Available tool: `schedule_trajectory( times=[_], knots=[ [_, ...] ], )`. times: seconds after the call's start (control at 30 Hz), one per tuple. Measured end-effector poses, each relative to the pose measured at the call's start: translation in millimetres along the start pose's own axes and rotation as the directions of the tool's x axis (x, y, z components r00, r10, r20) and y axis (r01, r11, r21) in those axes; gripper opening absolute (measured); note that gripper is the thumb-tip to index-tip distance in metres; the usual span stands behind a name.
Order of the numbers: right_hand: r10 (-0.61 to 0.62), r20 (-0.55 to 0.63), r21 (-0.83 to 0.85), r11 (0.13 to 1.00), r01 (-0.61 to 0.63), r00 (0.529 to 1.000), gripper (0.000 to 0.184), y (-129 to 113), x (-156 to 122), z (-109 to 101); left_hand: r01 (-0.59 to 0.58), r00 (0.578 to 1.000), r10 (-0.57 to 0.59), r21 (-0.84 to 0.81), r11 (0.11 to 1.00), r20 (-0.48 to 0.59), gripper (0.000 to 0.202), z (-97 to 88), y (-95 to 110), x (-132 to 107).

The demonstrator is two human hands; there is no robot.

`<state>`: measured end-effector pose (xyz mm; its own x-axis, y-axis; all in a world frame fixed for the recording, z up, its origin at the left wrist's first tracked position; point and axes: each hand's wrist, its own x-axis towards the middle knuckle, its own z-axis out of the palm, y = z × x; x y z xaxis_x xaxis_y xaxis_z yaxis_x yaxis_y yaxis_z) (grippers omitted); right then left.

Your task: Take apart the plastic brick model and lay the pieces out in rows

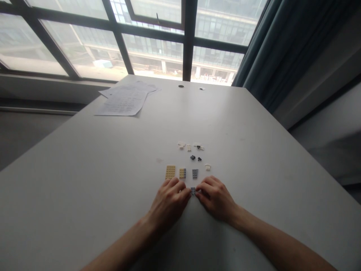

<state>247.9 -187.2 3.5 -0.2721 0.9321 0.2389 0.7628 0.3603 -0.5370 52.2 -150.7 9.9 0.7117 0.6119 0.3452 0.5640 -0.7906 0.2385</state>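
The small gray piece (193,191) is placed between the two hands, above the tabletop (126,150) or on it, I cannot tell which. The left hand (170,197) pinches it at its left edge, and the right hand (216,195) pinches it at the right edge. Just beyond the fingertips lies another gray piece (195,173).

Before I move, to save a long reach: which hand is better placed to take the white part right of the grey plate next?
The right hand, probably: it is close to the white part; the left hand is farther off, beyond the small grey piece.
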Motion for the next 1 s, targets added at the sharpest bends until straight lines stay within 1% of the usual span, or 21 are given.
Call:
schedule_trajectory(
  times=[0.1,0.17,0.23,0.3,0.37,0.4,0.5,0.6,0.83,1.0],
  knots=[
    [0.004,-0.005,0.004,1.0,-0.004,1.0,0.007,-0.1,-1.0,-0.7,-0.01,0.999,0.01,-0.006,1.0,-0.049,0.01,-4.4,-1.3,0.7],
    [0.012,-0.016,0.015,1.0,-0.011,1.0,0.01,0.4,-1.4,-1.4,-0.003,0.991,0.002,-0.008,1.0,-0.135,0.007,-10.7,-7.5,1.2],
    [0.018,-0.039,0.031,0.999,-0.017,0.999,0.014,1.4,-1.3,-1.8,0.018,0.968,-0.019,-0.006,1.0,-0.252,0.006,-19.0,-18.8,1.3],
    [0.01,-0.071,0.034,0.999,-0.008,0.997,0.014,2.3,-1.4,-2.0,0.047,0.93,-0.049,-0.013,0.999,-0.364,0.009,-27.2,-33.2,0.1],
    [-0.036,-0.097,0.006,0.999,0.037,0.995,0.014,2.0,-2.4,-2.0,0.061,0.897,-0.069,-0.032,0.998,-0.437,0.011,-32.6,-46.6,-3.0],
    [-0.076,-0.101,-0.02,0.997,0.074,0.992,0.014,1.2,-3.4,-2.0,0.054,0.889,-0.065,-0.036,0.998,-0.453,0.011,-33.7,-51.7,-5.2],
    [-0.212,-0.088,-0.115,0.973,0.201,0.973,0.017,-2.7,-7.2,-2.0,-0.003,0.896,-0.001,-0.01,1.0,-0.445,0.013,-30.9,-58.5,-12.5],
    [-0.283,-0.055,-0.193,0.944,0.268,0.957,0.02,-6.5,-9.3,-1.4,-0.026,0.905,0.022,-0.003,1.0,-0.426,0.013,-24.5,-57.1,-16.5],
    [-0.283,0.052,-0.285,0.915,0.286,0.958,0.024,-8.0,-6.3,0.5,0.019,0.908,-0.045,-0.068,0.997,-0.416,0.01,-19.5,-56.6,-15.7],
    [-0.269,0.049,-0.29,0.918,0.271,0.962,0.025,-3.3,-2.8,-2.4,0.015,0.909,-0.038,-0.06,0.998,-0.414,0.009,-19.0,-57.0,-16.3]
  ],
)
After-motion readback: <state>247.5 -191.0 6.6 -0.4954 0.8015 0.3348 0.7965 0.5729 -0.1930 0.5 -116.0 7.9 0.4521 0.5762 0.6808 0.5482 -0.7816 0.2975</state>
